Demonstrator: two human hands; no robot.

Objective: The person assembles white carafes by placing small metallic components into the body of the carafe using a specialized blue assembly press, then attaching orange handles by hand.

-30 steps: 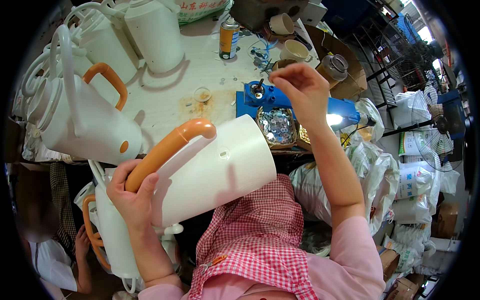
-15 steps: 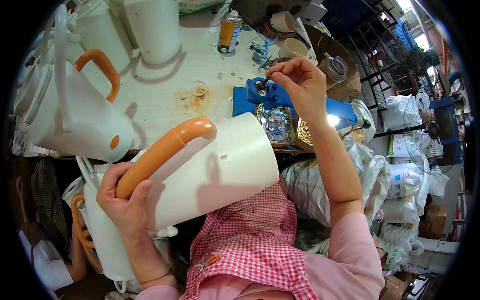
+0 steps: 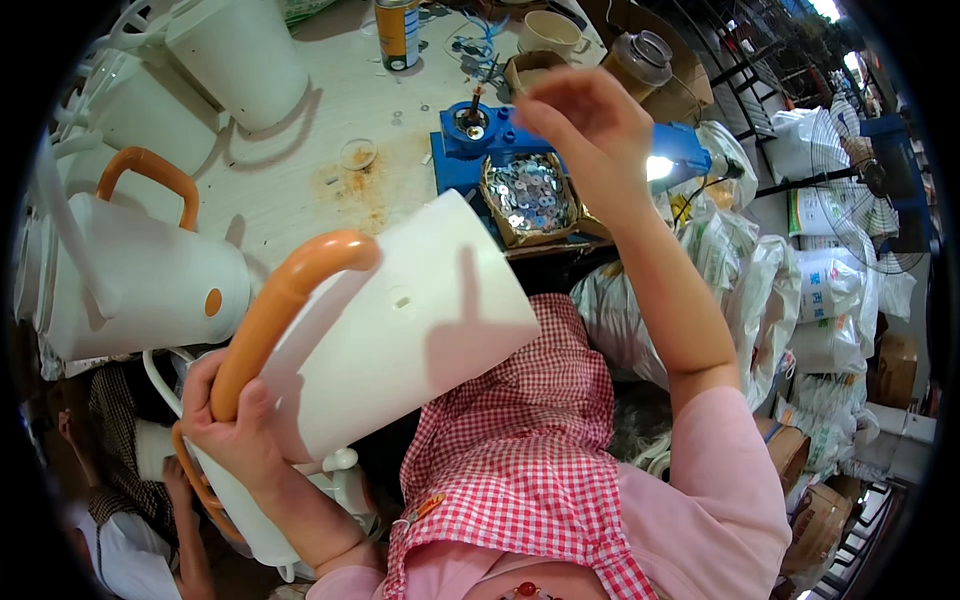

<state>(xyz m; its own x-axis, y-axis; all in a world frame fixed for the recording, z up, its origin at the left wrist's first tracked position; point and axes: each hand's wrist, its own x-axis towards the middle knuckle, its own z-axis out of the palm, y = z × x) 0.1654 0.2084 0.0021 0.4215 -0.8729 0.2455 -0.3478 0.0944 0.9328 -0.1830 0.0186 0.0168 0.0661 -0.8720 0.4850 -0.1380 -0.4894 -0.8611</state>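
Now the left hand (image 3: 235, 425) has its fingers wrapped round the orange handle (image 3: 285, 295), white jug (image 3: 400, 335) just right of them. Blurry right hand (image 3: 595, 125), blue machine (image 3: 500, 138) near its bent fingers; can't tell if they're gripping.

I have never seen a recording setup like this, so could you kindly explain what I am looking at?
This view comes from the left one of two wide fisheye cameras worn on the person's head, looking down, so straight edges bend near the rim. There is no robot, only bare hands. The left hand grips the orange handle of a white vessel. The right hand is up near a blue machine; I cannot tell whether it holds anything small. On the table are more white vessels and an orange-yellow can; near its edge is a box of washers.
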